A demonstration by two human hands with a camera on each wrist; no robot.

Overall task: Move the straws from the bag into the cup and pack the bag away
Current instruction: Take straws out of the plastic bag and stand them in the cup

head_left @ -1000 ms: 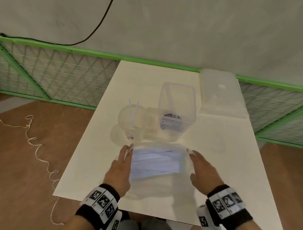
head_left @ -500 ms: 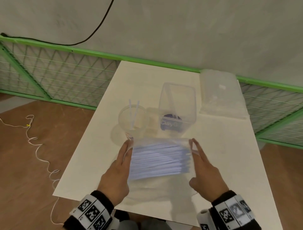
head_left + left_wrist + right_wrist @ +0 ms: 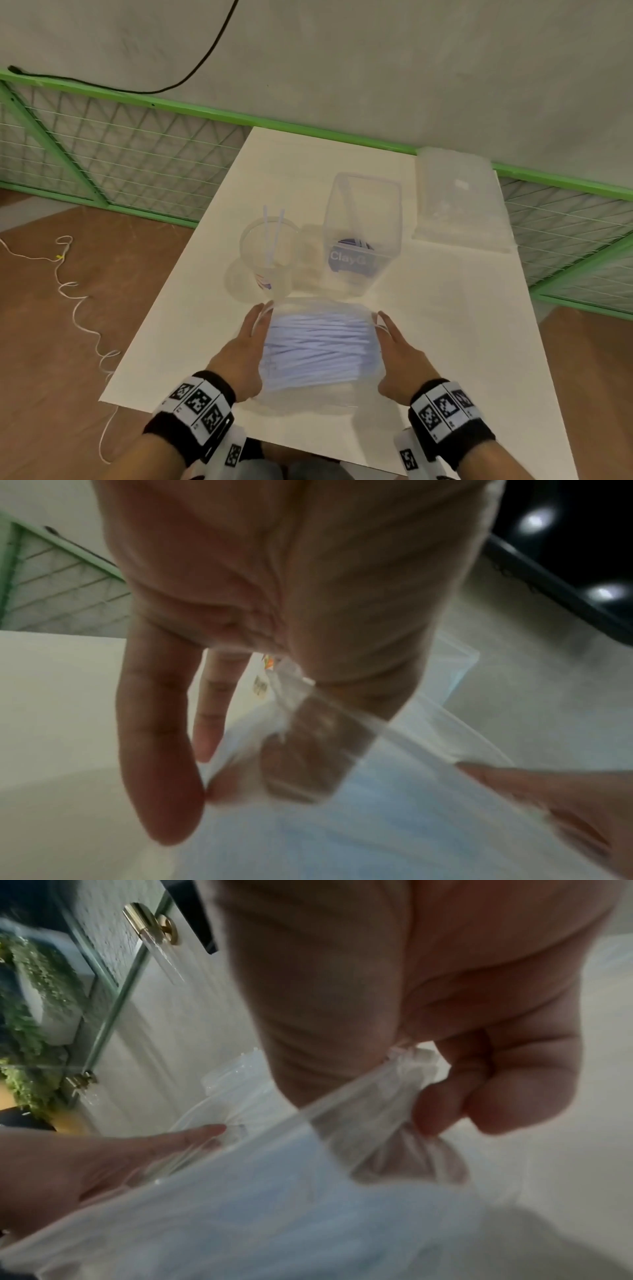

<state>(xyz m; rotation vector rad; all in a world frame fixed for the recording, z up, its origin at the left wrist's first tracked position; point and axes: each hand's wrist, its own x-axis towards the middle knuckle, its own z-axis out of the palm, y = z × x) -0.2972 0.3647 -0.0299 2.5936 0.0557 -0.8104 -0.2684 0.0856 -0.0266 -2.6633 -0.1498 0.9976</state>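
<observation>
Two hands: both on the bag, one at each short end, holding it just above the bench.
Left hand: thumb and fingers pinch the bag's top corner film, which the left wrist view shows wrapped over the thumb; fingers mostly straight.
Right hand: fingers curled tight, bunching the opposite corner of the film.
Straws: nearly all in the bag between the hands, lying crosswise in a loose pile. Just two stand in the cup, which sits just beyond the left hand's fingertips.
Other stuff: clear tub beyond the bag, next to the cup, plus a lid-looking clear thing further out past the right hand.
Progress: barely started, I'd say.
Risk: thin slippery film, so if either pinch slips the bag sags and straws spill across the bench. Tipping the whole lot at once would probably overshoot the cup or knock it over, since it looks light. Can't tell whether the bag's mouth is open yet.
</observation>
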